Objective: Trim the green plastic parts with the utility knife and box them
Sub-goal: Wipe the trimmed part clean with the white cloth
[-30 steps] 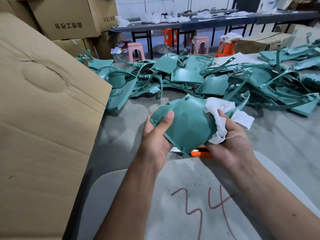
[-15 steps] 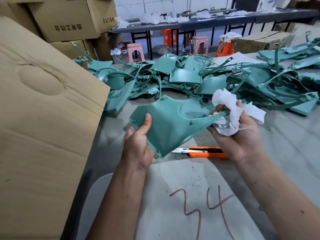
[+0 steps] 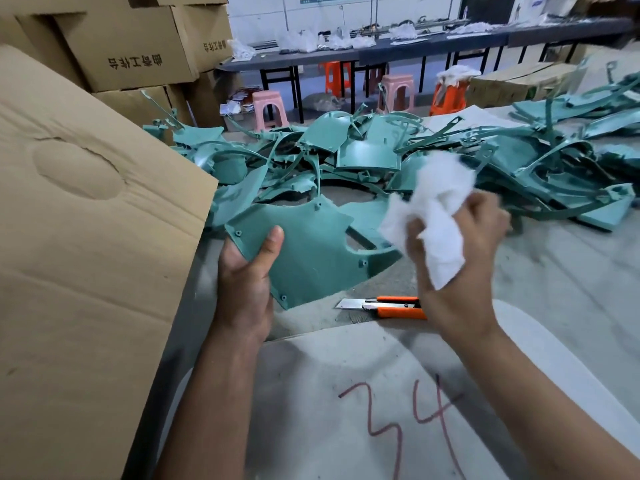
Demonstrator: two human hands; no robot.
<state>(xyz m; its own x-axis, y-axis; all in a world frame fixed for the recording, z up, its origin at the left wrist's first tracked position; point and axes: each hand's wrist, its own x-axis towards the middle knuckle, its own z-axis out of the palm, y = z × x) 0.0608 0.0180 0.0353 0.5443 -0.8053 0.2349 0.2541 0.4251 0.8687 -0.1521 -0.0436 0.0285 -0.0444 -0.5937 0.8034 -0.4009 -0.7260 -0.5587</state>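
Note:
My left hand (image 3: 247, 282) grips a flat green plastic part (image 3: 311, 251) by its left edge, thumb on top, holding it above the table. My right hand (image 3: 460, 251) clutches a crumpled white cloth (image 3: 436, 209) just to the right of the part, apart from it. An orange utility knife (image 3: 391, 306) lies on the table below both, blade out and pointing left. A big pile of green plastic parts (image 3: 381, 157) covers the table behind. A cardboard box flap (image 3: 86, 254) stands at the left.
A pale sheet marked "34" in red (image 3: 398, 410) lies at the table's near edge. Stacked cardboard boxes (image 3: 138, 46) rise at the back left. Pink and orange stools (image 3: 270, 109) and a long dark bench (image 3: 415, 46) stand beyond the table.
My left hand has swung the green part leftward and flatter. My right hand has come off the part with the cloth and lifted to the right. The knife lies fully uncovered.

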